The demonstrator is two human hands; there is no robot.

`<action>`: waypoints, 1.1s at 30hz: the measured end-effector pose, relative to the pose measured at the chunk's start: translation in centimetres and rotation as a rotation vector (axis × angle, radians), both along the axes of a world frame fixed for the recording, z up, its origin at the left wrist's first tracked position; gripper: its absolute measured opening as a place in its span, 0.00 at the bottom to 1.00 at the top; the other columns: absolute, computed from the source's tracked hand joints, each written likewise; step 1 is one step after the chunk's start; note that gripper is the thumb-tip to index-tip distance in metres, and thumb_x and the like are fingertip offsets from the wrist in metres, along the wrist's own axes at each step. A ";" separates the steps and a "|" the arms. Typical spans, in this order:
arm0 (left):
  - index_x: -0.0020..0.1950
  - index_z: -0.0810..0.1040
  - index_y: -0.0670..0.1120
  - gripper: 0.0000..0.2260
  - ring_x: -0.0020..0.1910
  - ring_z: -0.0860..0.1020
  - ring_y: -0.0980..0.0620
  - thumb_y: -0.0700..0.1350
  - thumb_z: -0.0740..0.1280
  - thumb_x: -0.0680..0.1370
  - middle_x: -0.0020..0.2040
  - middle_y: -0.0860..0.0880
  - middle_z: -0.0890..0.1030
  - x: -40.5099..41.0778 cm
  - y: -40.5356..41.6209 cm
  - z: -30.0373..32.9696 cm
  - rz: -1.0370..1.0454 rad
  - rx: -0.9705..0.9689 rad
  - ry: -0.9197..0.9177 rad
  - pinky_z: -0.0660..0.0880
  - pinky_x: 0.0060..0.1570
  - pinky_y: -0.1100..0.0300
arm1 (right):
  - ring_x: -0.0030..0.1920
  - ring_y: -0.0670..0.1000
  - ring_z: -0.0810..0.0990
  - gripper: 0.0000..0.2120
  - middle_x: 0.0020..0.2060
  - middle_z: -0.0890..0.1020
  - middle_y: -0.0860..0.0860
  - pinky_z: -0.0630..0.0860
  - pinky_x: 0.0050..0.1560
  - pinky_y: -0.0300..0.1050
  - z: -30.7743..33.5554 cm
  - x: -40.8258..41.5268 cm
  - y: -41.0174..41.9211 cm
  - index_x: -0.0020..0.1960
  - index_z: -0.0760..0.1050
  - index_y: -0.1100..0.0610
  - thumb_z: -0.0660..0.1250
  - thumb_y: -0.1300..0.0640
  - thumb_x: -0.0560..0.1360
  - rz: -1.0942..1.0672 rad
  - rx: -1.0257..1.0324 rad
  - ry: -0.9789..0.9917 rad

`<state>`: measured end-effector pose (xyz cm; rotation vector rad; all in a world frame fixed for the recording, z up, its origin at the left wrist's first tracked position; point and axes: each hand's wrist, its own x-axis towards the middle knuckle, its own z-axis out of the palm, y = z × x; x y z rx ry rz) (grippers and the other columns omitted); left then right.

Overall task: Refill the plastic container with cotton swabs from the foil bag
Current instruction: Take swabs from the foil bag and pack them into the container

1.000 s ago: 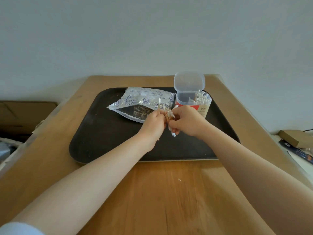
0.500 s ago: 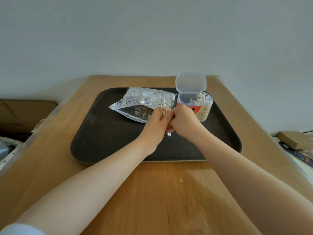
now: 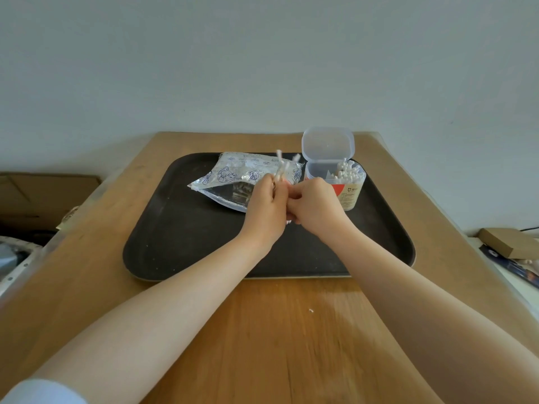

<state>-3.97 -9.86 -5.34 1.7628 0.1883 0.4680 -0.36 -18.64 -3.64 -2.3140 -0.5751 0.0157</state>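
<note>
A silver foil bag (image 3: 233,177) with blue prints lies on the back of a dark tray (image 3: 180,237). Right of it stands a clear plastic container (image 3: 348,193) with its lid (image 3: 328,142) flipped up and white cotton swabs (image 3: 345,174) inside on the right. My left hand (image 3: 267,208) is closed on a small bunch of cotton swabs (image 3: 281,167) whose tips stick up, blurred. My right hand (image 3: 313,204) presses against the left one, fingers curled on the bunch's lower part, just in front of the container.
The tray sits on a wooden table (image 3: 262,330) against a pale wall. A cardboard box (image 3: 38,196) lies at the left, a small brown box (image 3: 509,242) and dark packets at the right. A white speck (image 3: 311,310) lies on the table.
Both hands have closed together on the swab bunch and drifted slightly up and back toward the bag and container. The swab tips now point more upright.
</note>
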 end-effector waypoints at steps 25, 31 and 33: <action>0.48 0.72 0.47 0.09 0.32 0.73 0.63 0.44 0.53 0.82 0.33 0.57 0.74 -1.6 0.1 1.5 -0.281 -0.068 -0.046 0.73 0.39 0.69 | 0.42 0.52 0.81 0.29 0.40 0.84 0.51 0.75 0.37 0.43 0.4 -0.8 1.4 0.59 0.75 0.54 0.43 0.38 0.79 -0.054 1.129 0.688; 0.44 0.67 0.44 0.08 0.27 0.60 0.54 0.42 0.52 0.81 0.30 0.51 0.63 -2.1 0.9 0.8 -0.495 0.080 0.193 0.59 0.29 0.58 | 0.42 0.52 0.81 0.19 0.42 0.81 0.54 0.77 0.44 0.43 3.5 0.2 -0.1 0.56 0.74 0.60 0.47 0.52 0.83 0.167 0.827 0.181; 0.44 0.67 0.44 0.07 0.27 0.59 0.54 0.40 0.52 0.81 0.30 0.51 0.63 -2.0 1.0 1.2 -0.494 0.068 0.220 0.55 0.28 0.59 | 0.39 0.51 0.80 0.19 0.36 0.81 0.53 0.76 0.42 0.41 3.5 -0.1 -0.3 0.48 0.77 0.63 0.51 0.54 0.82 0.199 0.643 0.093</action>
